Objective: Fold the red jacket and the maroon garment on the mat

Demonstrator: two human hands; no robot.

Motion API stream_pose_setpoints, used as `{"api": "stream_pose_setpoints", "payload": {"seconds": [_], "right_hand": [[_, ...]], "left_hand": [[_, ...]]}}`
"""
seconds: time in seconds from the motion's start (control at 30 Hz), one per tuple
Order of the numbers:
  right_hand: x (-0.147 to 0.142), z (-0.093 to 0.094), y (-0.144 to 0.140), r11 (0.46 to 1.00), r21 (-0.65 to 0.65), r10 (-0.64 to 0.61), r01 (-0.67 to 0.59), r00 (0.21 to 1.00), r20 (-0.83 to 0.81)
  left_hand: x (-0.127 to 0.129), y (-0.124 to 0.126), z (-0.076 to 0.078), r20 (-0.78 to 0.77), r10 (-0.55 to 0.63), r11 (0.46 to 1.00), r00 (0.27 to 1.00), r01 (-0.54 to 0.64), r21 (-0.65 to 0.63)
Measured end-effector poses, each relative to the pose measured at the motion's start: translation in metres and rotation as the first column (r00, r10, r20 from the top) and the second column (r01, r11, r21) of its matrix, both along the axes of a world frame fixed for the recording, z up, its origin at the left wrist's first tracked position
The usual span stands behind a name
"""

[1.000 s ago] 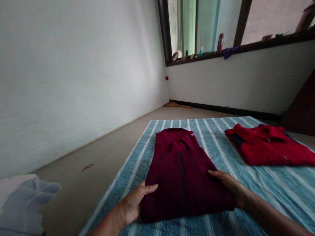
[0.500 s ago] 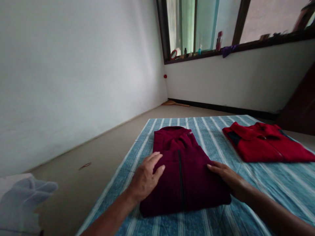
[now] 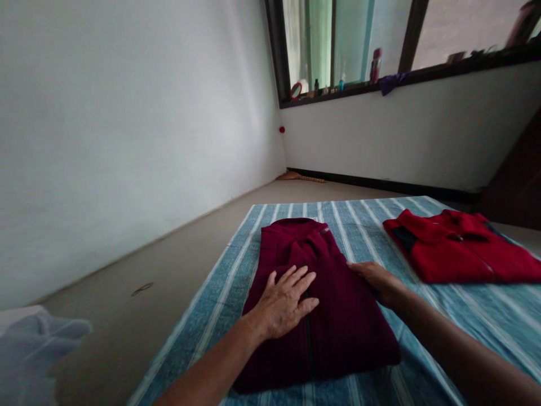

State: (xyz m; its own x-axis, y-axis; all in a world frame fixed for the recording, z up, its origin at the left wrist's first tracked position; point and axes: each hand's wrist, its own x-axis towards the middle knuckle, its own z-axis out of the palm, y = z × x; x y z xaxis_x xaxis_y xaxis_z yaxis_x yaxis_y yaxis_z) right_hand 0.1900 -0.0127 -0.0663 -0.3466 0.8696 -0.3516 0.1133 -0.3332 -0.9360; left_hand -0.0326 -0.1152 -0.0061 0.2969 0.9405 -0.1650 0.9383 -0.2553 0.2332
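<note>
Two shirts lie on the blue striped woven mat (image 3: 372, 225) | folded dark maroon cloth shirt (image 3: 333, 316) in the middle, bright red one (image 3: 456, 254) far right | step: pressing flat | left hand (image 3: 283, 304) spread on top, right hand (image 3: 376, 279) flat on edge | next needs gentle, even pushing

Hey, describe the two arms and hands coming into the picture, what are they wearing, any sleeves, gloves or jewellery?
Both arms are bare as far as the frame shows: no sleeves, no gloves. The left hand shows its back, with no ring or bracelet visible on its fingers or wrist. The right hand also looks unadorned, with no watch or band on the forearm, though it is dimly lit.
</note>
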Motion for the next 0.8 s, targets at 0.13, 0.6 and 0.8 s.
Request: {"api": "stream_pose_setpoints", "payload": {"seconds": [0.13, 0.6, 0.8], "right_hand": [[0.002, -0.003, -0.001, 0.982, 0.18, -0.098, 0.057, 0.968, 0.233], [0.008, -0.019, 0.0, 0.866, 0.48, -0.228, -0.145, 0.739, 0.634], [0.023, -0.018, -0.001, 0.483, 0.741, 0.041, -0.466, 0.858, 0.512]], "left_hand": [[0.003, -0.002, -0.001, 0.004, 0.015, 0.999, 1.0, -0.014, -0.034], [0.006, -0.002, -0.003, 0.021, 0.096, 0.983, 0.995, -0.091, -0.162], [0.005, -0.003, -0.005, 0.038, 0.097, 0.984, 0.995, -0.09, -0.155]]}}
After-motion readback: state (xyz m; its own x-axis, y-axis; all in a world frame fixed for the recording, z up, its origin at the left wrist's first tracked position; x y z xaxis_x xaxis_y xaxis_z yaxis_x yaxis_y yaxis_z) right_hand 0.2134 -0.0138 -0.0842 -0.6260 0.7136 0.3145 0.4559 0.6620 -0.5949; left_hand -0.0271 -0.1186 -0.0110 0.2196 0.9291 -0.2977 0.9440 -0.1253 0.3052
